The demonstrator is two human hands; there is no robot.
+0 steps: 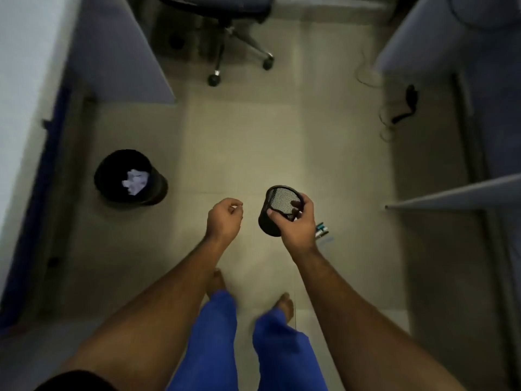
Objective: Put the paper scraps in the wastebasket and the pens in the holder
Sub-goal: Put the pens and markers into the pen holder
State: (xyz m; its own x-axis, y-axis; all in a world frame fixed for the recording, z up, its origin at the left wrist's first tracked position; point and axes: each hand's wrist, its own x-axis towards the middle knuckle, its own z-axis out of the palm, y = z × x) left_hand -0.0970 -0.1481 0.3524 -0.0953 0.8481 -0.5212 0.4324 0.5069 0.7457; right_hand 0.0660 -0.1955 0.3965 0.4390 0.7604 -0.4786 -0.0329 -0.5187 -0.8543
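A black mesh pen holder is gripped by my right hand above the floor, its mouth tilted up and away from me. Pens lie on the floor, partly hidden behind that hand. My left hand hovers to the left of the holder, fingers curled in, with nothing visible in it. At the left a black wastebasket stands on the floor with crumpled white paper scraps inside.
A black office chair on wheels stands at the far end. Grey partition panels line the left, desks the right. Cables and a plug lie on the floor at the right. My bare feet stand on the tiles.
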